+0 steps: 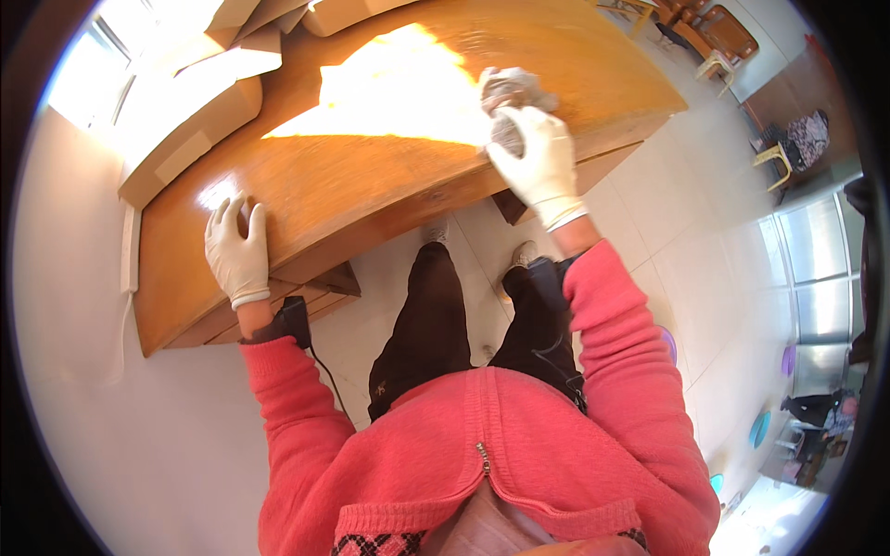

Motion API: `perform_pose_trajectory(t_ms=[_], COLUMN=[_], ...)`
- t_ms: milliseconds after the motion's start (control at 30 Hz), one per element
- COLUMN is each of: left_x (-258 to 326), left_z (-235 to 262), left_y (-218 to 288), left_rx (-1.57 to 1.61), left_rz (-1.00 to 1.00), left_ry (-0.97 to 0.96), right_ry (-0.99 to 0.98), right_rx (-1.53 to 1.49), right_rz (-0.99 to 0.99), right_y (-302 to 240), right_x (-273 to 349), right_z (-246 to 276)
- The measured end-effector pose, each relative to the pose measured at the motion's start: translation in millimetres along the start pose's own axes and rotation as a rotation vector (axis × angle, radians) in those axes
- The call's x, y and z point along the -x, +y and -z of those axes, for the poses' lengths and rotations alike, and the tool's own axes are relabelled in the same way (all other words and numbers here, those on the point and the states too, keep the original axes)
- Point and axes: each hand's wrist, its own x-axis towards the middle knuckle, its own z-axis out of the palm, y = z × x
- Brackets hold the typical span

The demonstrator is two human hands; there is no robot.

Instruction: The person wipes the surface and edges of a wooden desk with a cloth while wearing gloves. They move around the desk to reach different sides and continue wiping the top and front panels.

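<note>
A brown wooden desk (352, 185) spans the view in front of me, with bright sunlight across its middle. Near its right end my right hand (538, 162), in a cream glove, is closed around a crumpled greyish cloth (514, 88). The cloth bunches out past the fingers and lies against the desktop. My left hand (237, 248), gloved the same way, rests at the desk's left front part. Its fingers are spread a little and bent over the wood, with nothing seen in them.
Cardboard boxes (195, 139) stand along the desk's far left, by a window (93, 74). A white wall (69, 250) borders the left side. Pale floor tiles (640, 222) lie to the right, with a small stool (774, 162) holding dark patterned fabric (807, 137) farther off.
</note>
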Motion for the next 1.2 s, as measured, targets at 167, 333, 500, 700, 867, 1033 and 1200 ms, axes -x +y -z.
perform_pose_trajectory(t_ms=[167,333,500,700,867,1033,1200], left_x=[-1.2,-1.3,-1.5,-3.4,-4.5,-4.2,-3.5], left_z=[-0.3,0.7,3.8,5.3,5.8,5.0,1.4], left_y=[-2.8,1.1,10.0,13.2,14.9,15.8,10.3], left_rx=[0.016,0.041,0.067,0.085,0.052,0.050,0.064], left_rz=[0.002,0.023,0.069,0.070,0.091,0.117,0.089], left_ry=[-0.046,-0.047,-0.051,-0.069,-0.082,-0.090,-0.060], right_ry=[-0.079,-0.082,-0.155,-0.168,-0.174,-0.116,-0.246], right_rx=[-0.002,0.088,0.218,0.277,0.302,0.294,0.105], right_rz=[-0.091,-0.261,-0.563,-0.711,-0.932,-0.958,-1.013], right_y=[-11.8,64.9,179.5,299.9,376.0,422.1,415.5], right_x=[1.2,-15.9,-37.1,-47.9,-58.6,-71.4,-82.4], right_z=[7.5,19.6,51.4,87.8,102.6,95.8,78.6])
